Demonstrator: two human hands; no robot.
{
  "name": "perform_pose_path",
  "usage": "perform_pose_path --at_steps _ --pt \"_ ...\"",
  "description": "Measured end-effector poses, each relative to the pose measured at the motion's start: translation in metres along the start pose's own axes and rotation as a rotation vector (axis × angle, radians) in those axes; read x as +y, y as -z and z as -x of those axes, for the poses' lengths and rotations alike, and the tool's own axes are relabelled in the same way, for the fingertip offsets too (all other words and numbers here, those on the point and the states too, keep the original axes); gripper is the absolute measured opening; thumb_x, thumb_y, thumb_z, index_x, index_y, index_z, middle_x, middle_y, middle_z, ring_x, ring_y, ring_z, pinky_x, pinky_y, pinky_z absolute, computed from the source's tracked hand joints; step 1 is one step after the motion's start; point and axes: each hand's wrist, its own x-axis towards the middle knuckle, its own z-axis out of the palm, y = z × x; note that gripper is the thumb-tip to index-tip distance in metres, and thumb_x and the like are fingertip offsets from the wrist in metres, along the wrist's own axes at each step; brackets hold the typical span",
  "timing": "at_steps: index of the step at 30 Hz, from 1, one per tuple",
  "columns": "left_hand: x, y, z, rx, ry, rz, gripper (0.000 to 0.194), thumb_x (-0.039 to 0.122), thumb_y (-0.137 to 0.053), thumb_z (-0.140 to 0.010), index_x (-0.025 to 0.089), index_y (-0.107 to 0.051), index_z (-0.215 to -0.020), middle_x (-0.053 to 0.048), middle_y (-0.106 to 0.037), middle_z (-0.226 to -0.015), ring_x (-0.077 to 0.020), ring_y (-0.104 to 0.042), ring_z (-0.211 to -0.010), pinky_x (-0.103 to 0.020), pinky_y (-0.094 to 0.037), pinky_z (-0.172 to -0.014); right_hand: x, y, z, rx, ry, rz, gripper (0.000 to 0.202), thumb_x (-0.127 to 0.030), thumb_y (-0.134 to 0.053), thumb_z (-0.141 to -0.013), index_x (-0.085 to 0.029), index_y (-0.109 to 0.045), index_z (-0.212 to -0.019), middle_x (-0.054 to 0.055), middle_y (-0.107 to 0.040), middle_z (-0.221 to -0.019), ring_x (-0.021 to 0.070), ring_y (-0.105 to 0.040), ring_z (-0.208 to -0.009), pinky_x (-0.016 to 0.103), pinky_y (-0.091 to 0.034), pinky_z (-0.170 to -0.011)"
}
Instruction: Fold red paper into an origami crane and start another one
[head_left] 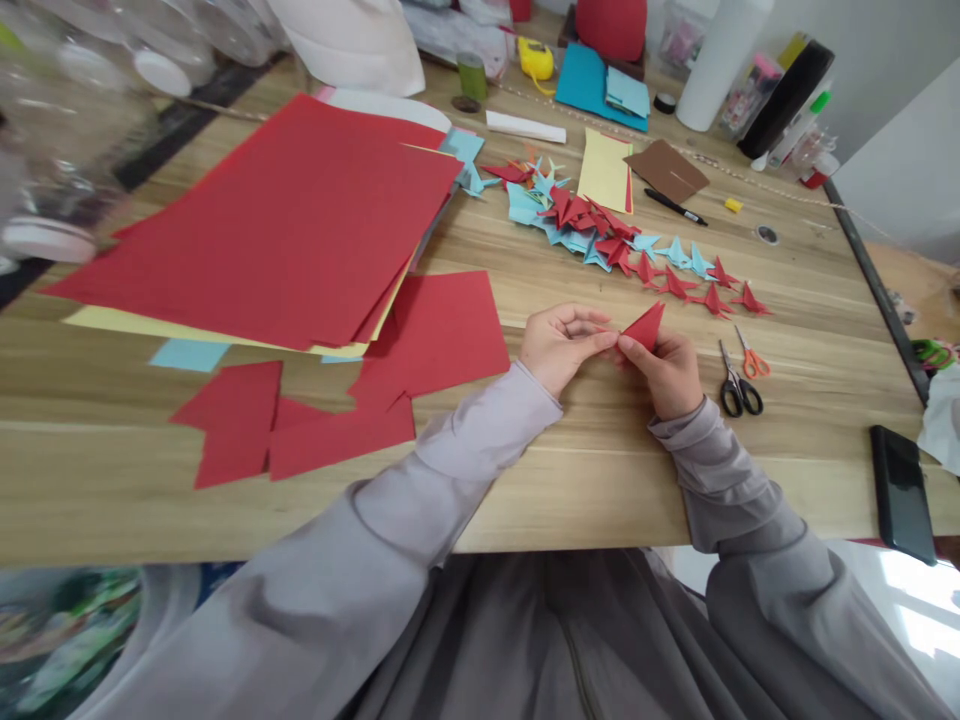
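A small folded red paper point(643, 328) with a pointed tip is held up between both hands. My left hand point(562, 345) pinches its left end between thumb and fingers. My right hand point(667, 368) grips its lower right side, thumb in front. Just beyond the hands lie several red folded paper cranes point(679, 285) in rows, with light blue folded cranes point(677, 252) beside them. Black-handled scissors point(741, 392) and small orange-handled scissors point(752, 357) rest to the right of my right hand.
Large red sheets point(300, 220) are stacked at the left, with cut red pieces point(240, 420) in front. A black phone point(902, 493) lies at the right edge. Farther back are a pen point(675, 206), brown paper point(666, 168), a yellow tape measure point(535, 60) and a white bottle point(721, 65).
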Motion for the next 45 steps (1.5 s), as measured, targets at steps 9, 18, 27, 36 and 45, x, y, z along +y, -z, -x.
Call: perform_pose_path --at_steps 9,18,27,36,45 --pt "0.0004 0.0009 -0.0012 0.034 -0.005 0.050 0.040 0.026 -0.087 -0.045 0.013 -0.066 -0.076 -0.003 -0.072 -0.066 -0.0141 -0.066 -0.057 -0.029 -0.055 -0.063 -0.0014 -0.0011 0.0002 0.044 -0.013 0.030 0.027 -0.044 -0.077 -0.067 -0.019 -0.069 -0.065 -0.001 -0.065 -0.058 0.0122 -0.056 -0.052 0.027 -0.048 -0.055" --pt "-0.0002 0.0026 -0.0017 0.027 -0.031 -0.036 0.036 0.029 -0.086 -0.049 0.014 -0.066 -0.075 -0.002 -0.072 -0.066 -0.0140 -0.066 -0.058 -0.030 -0.055 -0.064 0.0021 0.0010 -0.0002 0.045 -0.016 0.021 0.023 -0.040 -0.078 -0.067 -0.019 -0.070 -0.063 -0.001 -0.065 -0.058 0.0123 -0.057 -0.052 0.027 -0.048 -0.056" --pt "0.0020 0.0011 -0.0011 0.027 -0.051 -0.028 0.033 0.028 -0.085 -0.049 0.014 -0.064 -0.071 0.001 -0.067 -0.059 -0.0131 -0.064 -0.055 -0.028 -0.055 -0.061 0.0016 -0.0009 -0.0002 0.030 -0.053 -0.035 0.023 -0.040 -0.079 -0.065 -0.019 -0.070 -0.065 -0.002 -0.066 -0.058 0.0121 -0.056 -0.050 0.028 -0.051 -0.054" --pt "0.0033 0.0027 -0.0015 0.001 -0.029 0.024 0.047 0.023 -0.088 -0.042 0.014 -0.065 -0.082 -0.002 -0.071 -0.071 -0.0182 -0.069 -0.068 -0.033 -0.057 -0.067 0.0054 0.0008 -0.0009 0.035 -0.196 -0.158 0.027 -0.042 -0.082 -0.060 -0.018 -0.070 -0.067 -0.002 -0.065 -0.058 0.0102 -0.057 -0.052 0.024 -0.049 -0.052" --pt "0.0032 0.0025 -0.0021 0.031 -0.031 0.041 0.044 0.027 -0.089 -0.042 0.013 -0.067 -0.078 -0.002 -0.071 -0.066 -0.0160 -0.068 -0.061 -0.032 -0.058 -0.066 0.0043 -0.0003 -0.0006 0.046 -0.202 -0.203 0.022 -0.036 -0.082 -0.061 -0.018 -0.070 -0.065 -0.002 -0.065 -0.056 0.0097 -0.056 -0.050 0.023 -0.047 -0.050"
